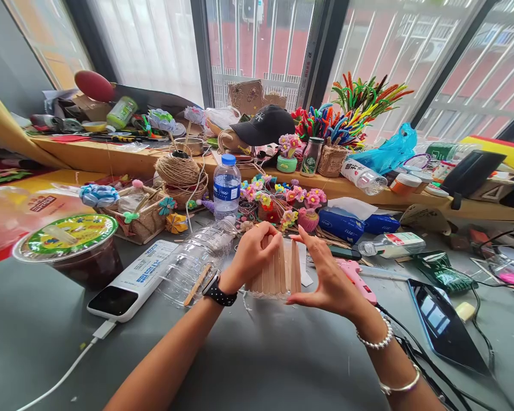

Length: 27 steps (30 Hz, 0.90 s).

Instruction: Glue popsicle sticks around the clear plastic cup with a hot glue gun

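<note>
Left hand [252, 257] is curling over the top left corner of the wooden stick panel [278, 271], with the fingers closed on it. The thumb cannot be made out. Right hand [328, 277] is standing open with fingers spread. Its index tip is touching the top of the panel's right edge and its thumb is reaching in low near the foot, bracketing rather than clamping.

The panel is standing on the grey table [257, 359], dead centre and near. Its sticks are set side by side with long axes vertical, the row running left to right between the two hands. The rightmost sticks are sitting a little apart from the rest, with a narrow gap showing.

Both hands are on it, the left with the firmer hold. A clear plastic bottle [197, 257] is lying on its side just left of the left wrist. A pink glue gun [356, 275] is lying just beyond the right hand.
</note>
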Available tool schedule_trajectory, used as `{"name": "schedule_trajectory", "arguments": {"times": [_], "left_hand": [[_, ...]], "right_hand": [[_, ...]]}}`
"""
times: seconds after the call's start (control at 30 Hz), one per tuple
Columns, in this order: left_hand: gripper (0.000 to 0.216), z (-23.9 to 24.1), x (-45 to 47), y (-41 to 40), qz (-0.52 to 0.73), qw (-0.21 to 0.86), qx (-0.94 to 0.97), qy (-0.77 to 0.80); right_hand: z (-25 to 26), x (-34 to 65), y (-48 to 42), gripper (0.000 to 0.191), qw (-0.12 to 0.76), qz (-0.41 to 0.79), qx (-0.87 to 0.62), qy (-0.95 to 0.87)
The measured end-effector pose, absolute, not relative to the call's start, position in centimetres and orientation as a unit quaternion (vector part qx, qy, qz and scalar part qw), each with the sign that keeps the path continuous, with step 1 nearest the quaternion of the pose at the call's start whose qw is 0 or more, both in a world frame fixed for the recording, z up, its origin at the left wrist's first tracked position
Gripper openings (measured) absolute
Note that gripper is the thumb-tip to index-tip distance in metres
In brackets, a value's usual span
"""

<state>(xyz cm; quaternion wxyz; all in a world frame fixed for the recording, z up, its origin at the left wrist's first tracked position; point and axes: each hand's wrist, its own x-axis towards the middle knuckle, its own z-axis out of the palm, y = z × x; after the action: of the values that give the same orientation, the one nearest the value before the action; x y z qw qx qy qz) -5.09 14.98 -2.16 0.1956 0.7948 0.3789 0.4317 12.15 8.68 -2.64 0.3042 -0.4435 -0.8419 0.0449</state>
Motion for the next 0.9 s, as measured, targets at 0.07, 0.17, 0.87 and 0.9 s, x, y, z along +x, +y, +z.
{"name": "schedule_trajectory", "arguments": {"times": [0.07,0.17,0.87,0.9], "left_hand": [[0.014,-2.20,-5.07,15.01,0.432,0.194,0.796,0.377],[0.014,-2.23,-5.04,15.04,0.433,0.192,0.797,0.374],[0.015,-2.37,-5.00,15.22,0.437,0.181,0.797,0.376],[0.015,-2.39,-5.00,15.24,0.437,0.180,0.798,0.374]], "right_hand": [[-2.54,12.20,8.68,0.104,0.304,0.042,-0.442,-0.843],[-2.44,12.27,8.68,0.104,0.301,0.040,-0.437,-0.847],[-2.51,12.38,8.66,0.100,0.277,0.034,-0.421,-0.863],[-2.51,12.38,8.64,0.101,0.276,0.034,-0.422,-0.863]]}}
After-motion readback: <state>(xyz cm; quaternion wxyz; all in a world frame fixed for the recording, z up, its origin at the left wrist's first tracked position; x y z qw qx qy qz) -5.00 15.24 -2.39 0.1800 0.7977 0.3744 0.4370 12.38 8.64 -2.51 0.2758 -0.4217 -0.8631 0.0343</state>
